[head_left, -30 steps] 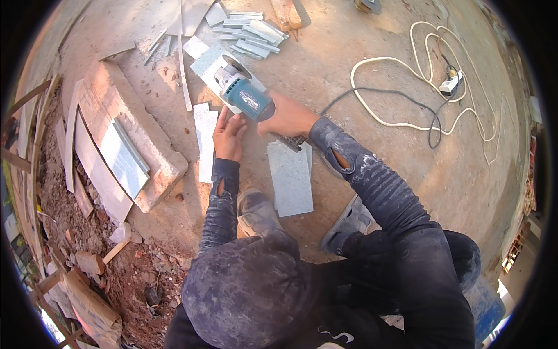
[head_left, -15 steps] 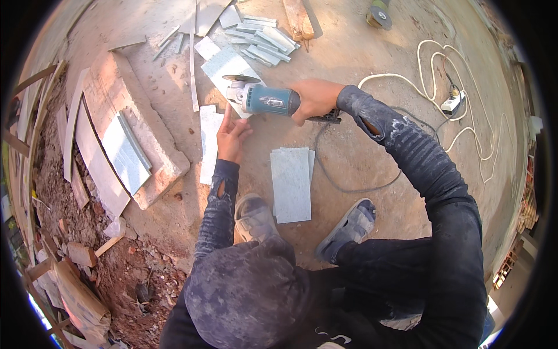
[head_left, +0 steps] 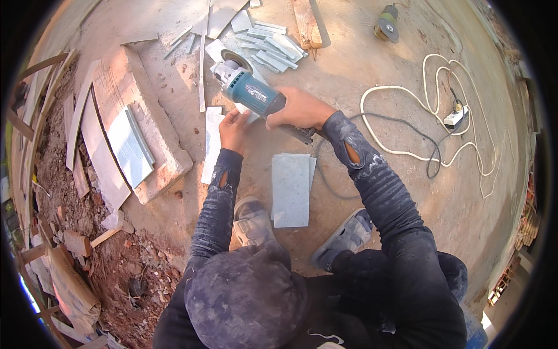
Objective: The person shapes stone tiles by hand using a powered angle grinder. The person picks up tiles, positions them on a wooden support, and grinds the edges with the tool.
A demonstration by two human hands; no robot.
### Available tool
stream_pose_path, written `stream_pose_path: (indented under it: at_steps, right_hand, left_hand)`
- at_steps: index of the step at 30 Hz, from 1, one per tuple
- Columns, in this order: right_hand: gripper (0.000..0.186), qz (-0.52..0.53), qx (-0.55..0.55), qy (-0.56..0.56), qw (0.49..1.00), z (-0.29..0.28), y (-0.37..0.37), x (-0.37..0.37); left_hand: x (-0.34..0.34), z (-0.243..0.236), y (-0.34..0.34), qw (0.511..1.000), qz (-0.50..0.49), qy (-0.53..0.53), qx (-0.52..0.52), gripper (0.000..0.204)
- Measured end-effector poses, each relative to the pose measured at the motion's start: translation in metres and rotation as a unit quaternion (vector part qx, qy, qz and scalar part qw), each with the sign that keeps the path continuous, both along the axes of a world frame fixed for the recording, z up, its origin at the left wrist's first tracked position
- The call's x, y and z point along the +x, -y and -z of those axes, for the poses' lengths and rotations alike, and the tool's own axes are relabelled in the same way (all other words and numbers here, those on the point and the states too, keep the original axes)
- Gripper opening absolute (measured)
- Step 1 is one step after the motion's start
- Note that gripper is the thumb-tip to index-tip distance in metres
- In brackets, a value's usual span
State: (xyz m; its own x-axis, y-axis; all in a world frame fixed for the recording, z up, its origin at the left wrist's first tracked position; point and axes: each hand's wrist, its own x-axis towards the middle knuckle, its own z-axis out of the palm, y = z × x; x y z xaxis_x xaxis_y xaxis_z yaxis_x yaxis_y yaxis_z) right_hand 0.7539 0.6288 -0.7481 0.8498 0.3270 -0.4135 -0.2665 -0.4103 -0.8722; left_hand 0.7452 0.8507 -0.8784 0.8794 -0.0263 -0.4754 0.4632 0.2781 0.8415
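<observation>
A teal and grey angle grinder (head_left: 251, 92) lies in the upper middle of the frame, its disc end pointing toward the upper left. The right hand (head_left: 299, 109) wraps its fingers around the rear of the grinder body, closed tight on it. The left hand (head_left: 233, 129) sits just below the grinder, its fingers pinching the edge of a pale tile strip (head_left: 213, 141) that rests on the concrete floor (head_left: 360, 64). A stack of grey rectangular tiles (head_left: 291, 187) lies on the floor in the centre, between the two forearms and above a sandalled foot (head_left: 251, 220). The grinder's dark cord runs right toward a coiled white extension cable (head_left: 433, 110). Cut tile offcuts (head_left: 270, 42) lie heaped at the top, a second grinder (head_left: 386, 23) beyond them.
</observation>
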Motion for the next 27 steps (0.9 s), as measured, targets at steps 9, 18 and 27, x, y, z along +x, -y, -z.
stream_pose_path:
  at_steps: [9, 18, 27]
  right_hand:
    - [0.043, 0.205, 0.074, 0.002, 0.976, -0.061, 0.059, -0.046]
    - [0.036, 0.242, 0.107, 0.019, 0.964, -0.067, 0.068, -0.065]
    - [0.037, 0.220, 0.115, 0.018, 0.969, -0.066, 0.067, -0.067]
  left_hand:
    - [-0.026, -0.065, -0.045, 0.999, -0.025, 0.025, -0.024, 0.028]
    - [-0.075, -0.145, -0.214, 0.959, -0.195, 0.115, 0.172, 0.031]
    - [-0.066, -0.138, -0.280, 0.955, -0.240, 0.044, 0.170, 0.039]
